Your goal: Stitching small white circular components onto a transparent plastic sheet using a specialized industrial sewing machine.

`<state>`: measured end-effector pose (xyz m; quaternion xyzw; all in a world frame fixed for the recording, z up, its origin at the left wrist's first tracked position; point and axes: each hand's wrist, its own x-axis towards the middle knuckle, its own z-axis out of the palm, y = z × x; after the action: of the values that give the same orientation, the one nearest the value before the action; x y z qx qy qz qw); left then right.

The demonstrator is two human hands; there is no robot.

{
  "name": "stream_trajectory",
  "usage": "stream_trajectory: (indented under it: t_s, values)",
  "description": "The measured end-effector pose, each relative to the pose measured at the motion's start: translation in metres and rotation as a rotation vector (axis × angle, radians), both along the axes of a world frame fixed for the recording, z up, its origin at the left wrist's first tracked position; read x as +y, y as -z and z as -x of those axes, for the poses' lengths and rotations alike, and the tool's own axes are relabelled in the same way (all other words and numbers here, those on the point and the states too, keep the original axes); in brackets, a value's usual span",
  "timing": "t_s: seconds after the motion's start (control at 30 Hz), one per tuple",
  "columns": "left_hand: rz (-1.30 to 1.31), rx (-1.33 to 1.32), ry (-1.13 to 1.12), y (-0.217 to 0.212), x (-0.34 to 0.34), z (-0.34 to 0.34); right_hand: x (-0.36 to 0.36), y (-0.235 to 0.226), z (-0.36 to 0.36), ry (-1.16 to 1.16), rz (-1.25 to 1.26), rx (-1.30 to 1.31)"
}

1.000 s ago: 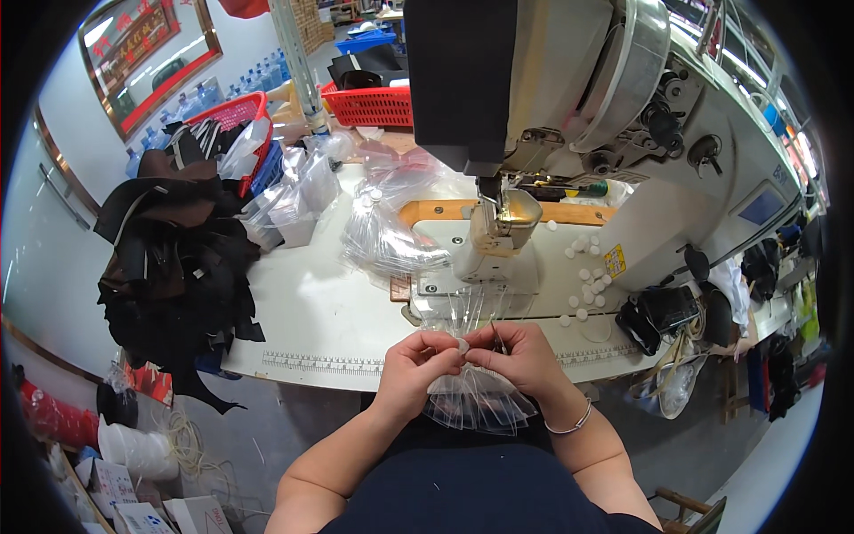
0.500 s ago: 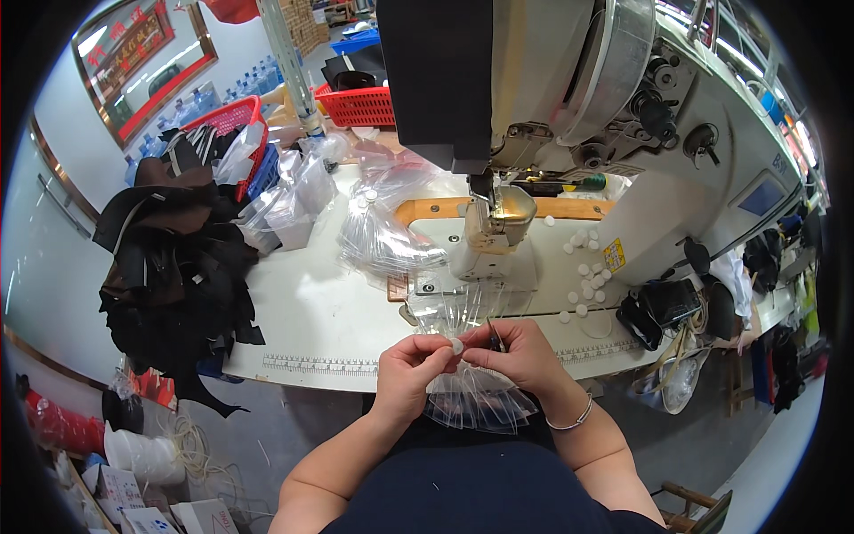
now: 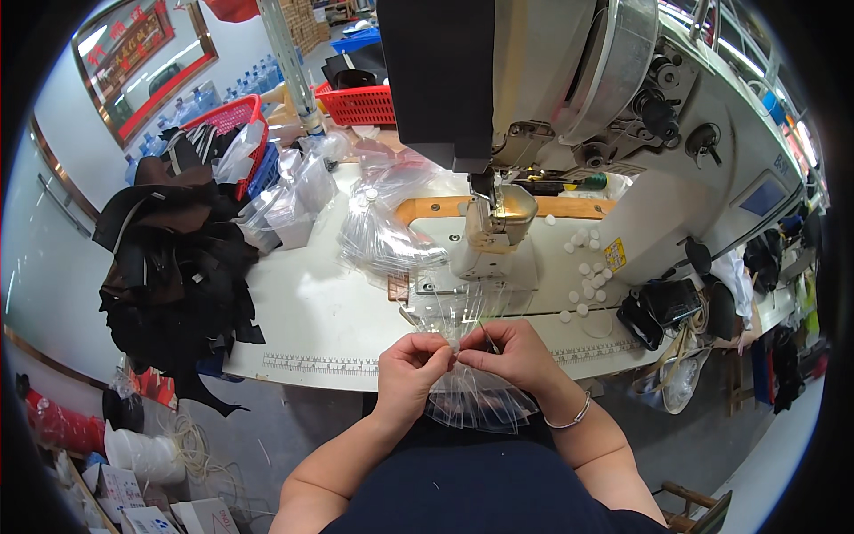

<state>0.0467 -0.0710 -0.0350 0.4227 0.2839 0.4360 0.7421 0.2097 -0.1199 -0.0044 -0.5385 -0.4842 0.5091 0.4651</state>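
At the table's front edge, my left hand [image 3: 414, 363] and my right hand [image 3: 509, 354] meet with closed fingertips. Between them they pinch the bunched middle of a pleated clear plastic piece [image 3: 476, 402], whose folds fan out above and below the fingers. A small dark pointed tool [image 3: 487, 336], perhaps thread snips, sticks up from my right fingers. Whatever is right between the fingertips is mostly covered. Just beyond stands the sewing machine's metal post [image 3: 498, 233]. Several white round discs [image 3: 587, 292] are scattered on the table to its right.
Another pleated clear plastic bundle [image 3: 382, 233] lies left of the machine post. A heap of dark fabric scraps [image 3: 178, 276] hangs over the table's left edge. Red baskets [image 3: 360, 109] stand behind. The machine head [image 3: 534, 80] overhangs the table; a black pouch [image 3: 663, 307] lies at right.
The white disc seen between my fingertips is now mostly covered by them. My right fingers have shifted slightly left, and the dark tool has tilted a little.
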Motion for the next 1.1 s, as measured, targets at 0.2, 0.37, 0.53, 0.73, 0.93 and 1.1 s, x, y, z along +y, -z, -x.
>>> stream_trajectory:
  t_s: [0.2, 0.37, 0.53, 0.73, 0.93, 1.1]
  values:
    - [-0.028, -0.002, -0.01, 0.002, -0.001, 0.0, 0.002, 0.0, 0.0, -0.008, -0.012, -0.013]
    - [0.072, -0.017, 0.045, -0.003, 0.001, 0.002, 0.003, -0.002, 0.001, 0.008, 0.01, 0.005]
    - [0.191, -0.025, 0.198, -0.009, 0.008, 0.01, 0.003, -0.005, 0.0, -0.022, 0.017, 0.1]
    - [0.045, 0.034, 0.073, -0.001, 0.003, 0.009, 0.004, -0.005, 0.002, -0.029, -0.001, 0.034]
    - [0.052, 0.056, 0.044, 0.0, 0.002, 0.006, 0.003, -0.006, -0.002, -0.073, 0.022, 0.067]
    - [0.089, 0.035, 0.048, 0.0, 0.001, 0.005, 0.005, -0.013, -0.001, -0.072, 0.046, 0.077]
